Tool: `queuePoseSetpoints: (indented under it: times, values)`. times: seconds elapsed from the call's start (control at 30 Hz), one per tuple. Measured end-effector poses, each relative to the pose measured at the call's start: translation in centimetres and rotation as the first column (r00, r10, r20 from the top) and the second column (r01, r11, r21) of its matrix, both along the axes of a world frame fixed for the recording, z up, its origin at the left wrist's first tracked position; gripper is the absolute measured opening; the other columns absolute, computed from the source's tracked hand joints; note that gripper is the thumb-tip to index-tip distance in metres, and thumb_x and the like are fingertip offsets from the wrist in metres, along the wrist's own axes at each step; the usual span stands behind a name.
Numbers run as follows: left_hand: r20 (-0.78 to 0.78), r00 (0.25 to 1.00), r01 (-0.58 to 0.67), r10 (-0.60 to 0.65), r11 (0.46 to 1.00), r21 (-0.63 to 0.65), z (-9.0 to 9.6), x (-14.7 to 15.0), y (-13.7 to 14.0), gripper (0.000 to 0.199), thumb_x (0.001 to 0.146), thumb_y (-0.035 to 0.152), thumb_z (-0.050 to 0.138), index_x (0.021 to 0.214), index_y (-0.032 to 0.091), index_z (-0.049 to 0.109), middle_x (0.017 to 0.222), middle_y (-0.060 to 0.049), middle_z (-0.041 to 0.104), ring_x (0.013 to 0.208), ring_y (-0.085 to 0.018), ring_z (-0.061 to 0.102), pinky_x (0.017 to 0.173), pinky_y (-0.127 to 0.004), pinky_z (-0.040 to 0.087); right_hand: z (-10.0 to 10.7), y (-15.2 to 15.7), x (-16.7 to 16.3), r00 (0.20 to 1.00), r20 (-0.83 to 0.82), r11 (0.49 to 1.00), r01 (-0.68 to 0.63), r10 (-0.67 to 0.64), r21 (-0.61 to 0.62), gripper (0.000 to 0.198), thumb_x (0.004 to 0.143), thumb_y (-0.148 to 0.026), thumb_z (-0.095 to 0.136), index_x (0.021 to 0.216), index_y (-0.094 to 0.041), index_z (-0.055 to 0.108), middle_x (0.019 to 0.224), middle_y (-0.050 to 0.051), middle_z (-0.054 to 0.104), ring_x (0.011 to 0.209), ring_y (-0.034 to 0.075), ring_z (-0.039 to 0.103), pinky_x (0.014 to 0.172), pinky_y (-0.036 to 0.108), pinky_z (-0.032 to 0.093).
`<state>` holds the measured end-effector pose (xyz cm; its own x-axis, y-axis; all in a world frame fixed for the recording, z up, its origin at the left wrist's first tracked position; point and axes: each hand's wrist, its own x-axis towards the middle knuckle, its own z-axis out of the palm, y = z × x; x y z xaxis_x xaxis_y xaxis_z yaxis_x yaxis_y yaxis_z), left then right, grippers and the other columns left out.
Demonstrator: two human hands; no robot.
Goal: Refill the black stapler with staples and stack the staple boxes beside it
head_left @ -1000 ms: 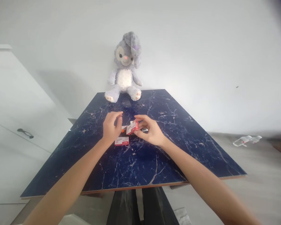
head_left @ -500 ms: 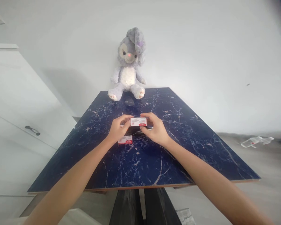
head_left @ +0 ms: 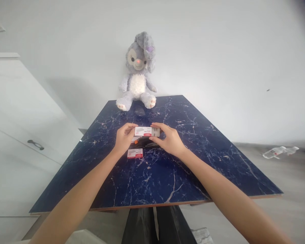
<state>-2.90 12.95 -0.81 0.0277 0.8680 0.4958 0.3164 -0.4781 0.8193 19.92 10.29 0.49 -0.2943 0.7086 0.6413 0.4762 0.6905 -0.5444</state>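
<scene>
My left hand (head_left: 124,137) grips the white and red sleeve of a small staple box (head_left: 143,131), thumb below and fingers on top. At its right end my right hand (head_left: 171,137) pinches a grey inner tray (head_left: 156,131), which sticks partly out of the sleeve. What lies in the tray is too small to tell. A second white and red staple box (head_left: 135,153) lies flat on the table just below my left hand. Under the held box are dark items with an orange piece (head_left: 136,142), partly hidden by my hands.
The dark blue marbled table (head_left: 152,183) has a grey plush rabbit (head_left: 138,84) sitting at its far edge against the wall. A white cabinet (head_left: 15,112) stands on the left. A clear plastic object (head_left: 274,153) lies on the floor to the right.
The sleeve has slid to the left with my left hand, and the grey tray now shows at its right end. The box was closed before.
</scene>
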Motion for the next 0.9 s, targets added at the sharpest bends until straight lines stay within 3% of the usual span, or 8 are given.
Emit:
queuePoseSetpoints:
  times: [0.17,0.27,0.4,0.5,0.6,0.73,0.9]
  values:
    - [0.094,0.994,-0.053,0.054,0.999,-0.014,-0.1,-0.6,0.8,0.020,0.088,0.037,0.062,0.098,0.021,0.066,0.088,-0.004,0.073,0.076,-0.019,0.069,0.070,-0.032,0.057,-0.2,0.2,0.2,1.000,-0.002,1.000,0.012,-0.012,0.018,0.048,0.085,-0.031,0.072,0.131,-0.027,0.058,0.126,0.006,0.068,0.113,0.025,0.065,0.100,0.043,0.052]
    - [0.037,0.999,-0.010,0.010,1.000,-0.010,0.3,-0.5,0.2,0.022,0.092,0.041,0.057,0.094,0.021,0.067,0.083,-0.003,0.071,0.070,-0.017,0.067,0.069,-0.032,0.056,-0.3,0.2,0.2,0.999,-0.014,1.000,0.029,-0.029,0.001,0.049,0.086,-0.032,0.071,0.133,-0.027,0.057,0.126,0.006,0.068,0.112,0.025,0.066,0.099,0.043,0.053]
    - [-0.016,0.993,0.116,-0.116,0.993,-0.031,0.3,0.7,-1.3,0.027,0.092,0.044,0.059,0.104,0.021,0.063,0.096,-0.005,0.073,0.081,-0.019,0.070,0.073,-0.033,0.057,-0.6,0.0,-0.2,1.000,-0.019,1.000,0.021,-0.021,-0.013,0.051,0.090,-0.034,0.065,0.140,-0.029,0.052,0.134,0.006,0.064,0.105,0.024,0.068,0.095,0.040,0.056]
    - [0.044,0.993,0.107,-0.106,0.994,-0.021,0.2,1.5,-1.8,0.031,0.089,0.044,0.064,0.110,0.022,0.058,0.105,-0.007,0.073,0.087,-0.021,0.071,0.074,-0.033,0.058,-0.6,-0.4,-0.7,0.998,-0.054,1.000,-0.012,0.011,-0.019,0.059,0.090,-0.036,0.065,0.145,-0.029,0.046,0.139,0.007,0.060,0.099,0.023,0.069,0.094,0.041,0.057]
    - [0.094,0.993,0.069,-0.068,0.998,-0.010,0.5,1.5,-1.8,0.030,0.090,0.043,0.063,0.111,0.023,0.055,0.102,-0.006,0.073,0.084,-0.020,0.072,0.071,-0.033,0.059,-0.1,-0.8,-0.9,0.984,-0.174,0.995,-0.048,0.033,-0.083,0.058,0.089,-0.037,0.065,0.144,-0.028,0.046,0.138,0.009,0.060,0.097,0.023,0.071,0.090,0.041,0.059]
    - [0.120,0.990,0.084,-0.079,0.996,-0.034,0.6,1.3,-1.7,0.042,0.089,0.042,0.065,0.121,0.024,0.047,0.103,-0.007,0.073,0.085,-0.021,0.073,0.068,-0.032,0.059,0.0,-0.4,-0.8,0.943,-0.333,0.974,-0.074,-0.002,-0.216,0.038,0.091,-0.038,0.063,0.126,-0.024,0.058,0.116,0.009,0.071,0.092,0.022,0.073,0.084,0.038,0.061]
    - [0.108,0.989,0.101,-0.096,0.994,-0.046,0.1,1.4,-1.9,0.057,0.088,0.043,0.067,0.134,0.025,0.040,0.108,-0.009,0.073,0.082,-0.020,0.073,0.068,-0.032,0.060,-0.9,0.5,-0.7,0.878,-0.477,0.927,-0.143,-0.042,-0.346,0.037,0.085,-0.045,0.070,0.112,-0.022,0.060,0.105,0.009,0.074,0.083,0.020,0.074,0.079,0.038,0.062]
